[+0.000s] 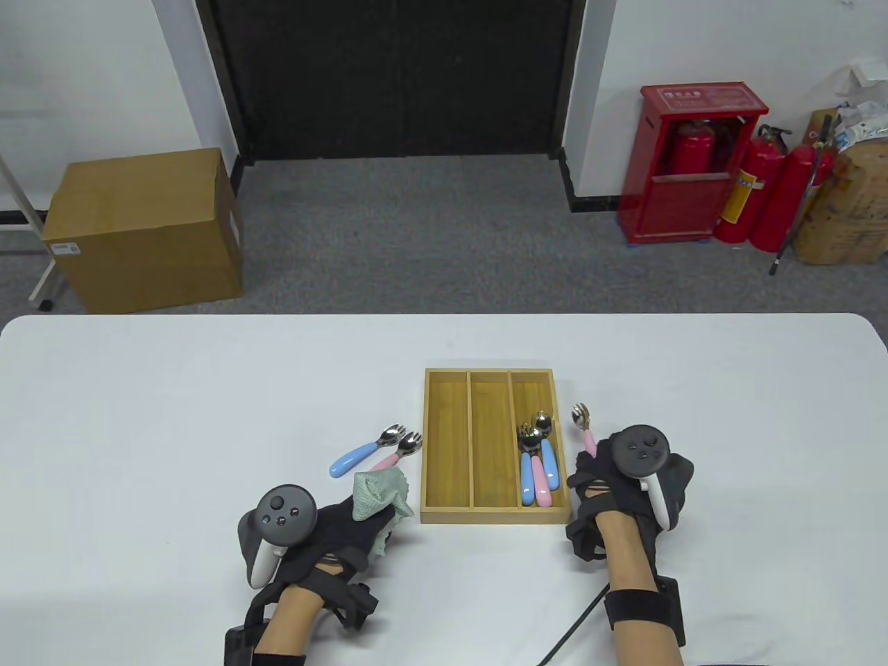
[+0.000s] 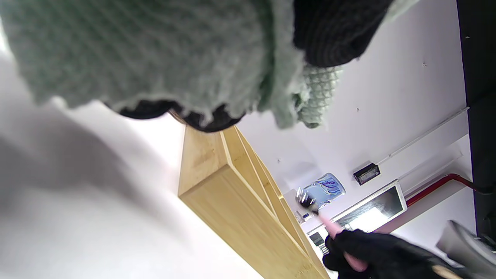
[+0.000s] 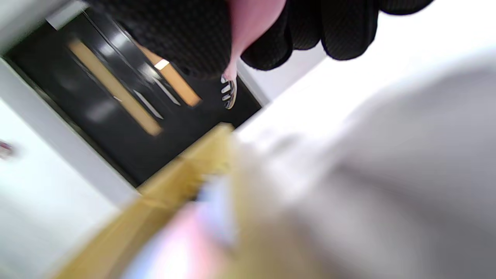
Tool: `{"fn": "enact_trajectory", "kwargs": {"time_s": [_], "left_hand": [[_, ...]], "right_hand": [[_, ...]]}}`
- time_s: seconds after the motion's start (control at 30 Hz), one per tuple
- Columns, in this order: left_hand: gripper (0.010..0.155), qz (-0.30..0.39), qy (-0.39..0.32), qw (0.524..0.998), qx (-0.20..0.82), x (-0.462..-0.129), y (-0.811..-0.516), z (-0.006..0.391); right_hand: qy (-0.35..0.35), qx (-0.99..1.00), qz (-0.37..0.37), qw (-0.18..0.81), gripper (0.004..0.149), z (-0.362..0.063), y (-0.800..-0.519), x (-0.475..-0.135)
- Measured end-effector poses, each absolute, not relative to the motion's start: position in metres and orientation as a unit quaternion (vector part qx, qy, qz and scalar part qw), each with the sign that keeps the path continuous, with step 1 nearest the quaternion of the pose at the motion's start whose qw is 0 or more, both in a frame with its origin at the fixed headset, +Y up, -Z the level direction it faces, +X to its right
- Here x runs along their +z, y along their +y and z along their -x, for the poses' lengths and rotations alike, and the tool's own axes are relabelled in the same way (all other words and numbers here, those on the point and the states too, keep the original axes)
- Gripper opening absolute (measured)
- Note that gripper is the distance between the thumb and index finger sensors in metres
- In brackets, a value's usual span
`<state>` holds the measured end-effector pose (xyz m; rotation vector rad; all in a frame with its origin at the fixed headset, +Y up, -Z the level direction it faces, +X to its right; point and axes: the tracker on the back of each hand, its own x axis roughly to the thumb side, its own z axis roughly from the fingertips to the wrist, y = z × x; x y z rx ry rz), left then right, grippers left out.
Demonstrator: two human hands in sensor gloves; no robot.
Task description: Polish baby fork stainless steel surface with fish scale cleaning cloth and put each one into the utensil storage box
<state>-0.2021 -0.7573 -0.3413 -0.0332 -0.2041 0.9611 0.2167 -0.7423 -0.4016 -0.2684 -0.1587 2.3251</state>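
- While the right hand (image 1: 628,479) hung beside the right wall of the box, its gloved fingers (image 3: 271,38) were curled round the pink plastic handle of a small steel-headed baby fork (image 1: 583,425), tines pointing toward the table's far edge.
- That pink-handled fork was held outside the shallow three-slot bamboo utensil storage box (image 1: 447,444); if tipped in from there, its head could catch the right rim and drop onto the white table (image 1: 173,416).
- Inside the box, the right-hand slot already held several forks with pink and blue handles (image 1: 538,465); dropping another on them could knock steel on steel and mark the polished heads.
- The left hand (image 1: 326,534), near the table's front edge, gripped the bunched pale-green fish scale cleaning cloth (image 1: 378,491), which hung loose from its fingers.
- Just beyond the cloth lay a blue-handled fork (image 1: 366,453) and another pink-handled fork (image 1: 395,452), touching side by side left of the box; a trailing corner of cloth could drag them.
- Whether the held fork was fully polished could not be told.
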Motion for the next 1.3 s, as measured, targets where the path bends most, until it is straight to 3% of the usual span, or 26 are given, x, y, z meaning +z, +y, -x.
{"fn": "enact_trajectory", "kwargs": {"time_s": [0.2, 0.47, 0.67, 0.93, 1.13, 1.3], "left_hand": [[0.052, 0.021, -0.115, 0.882, 0.456, -0.339, -0.753, 0.195], [0.058, 0.062, -0.113, 0.850, 0.511, -0.339, -0.757, 0.196], [0.064, 0.123, -0.149, 0.831, 0.522, -0.342, -0.763, 0.189], [0.086, 0.118, -0.151, 0.809, 0.556, -0.341, -0.760, 0.192], [0.099, 0.105, -0.157, 0.751, 0.632, -0.341, -0.760, 0.198], [0.089, 0.118, -0.178, 0.675, 0.707, -0.338, -0.767, 0.193]], "right_hand": [[-0.028, 0.830, -0.040, 0.555, 0.045, -0.159, -0.727, -0.375], [0.023, 0.818, -0.196, 0.540, 0.044, -0.103, -0.713, -0.347], [0.059, 0.844, -0.230, 0.482, 0.044, -0.085, -0.721, -0.342], [0.110, 0.837, -0.242, 0.478, 0.044, -0.081, -0.732, -0.342], [0.130, 0.835, -0.259, 0.467, 0.044, -0.074, -0.736, -0.340], [0.120, 0.825, -0.257, 0.489, 0.044, -0.071, -0.735, -0.338]]}}
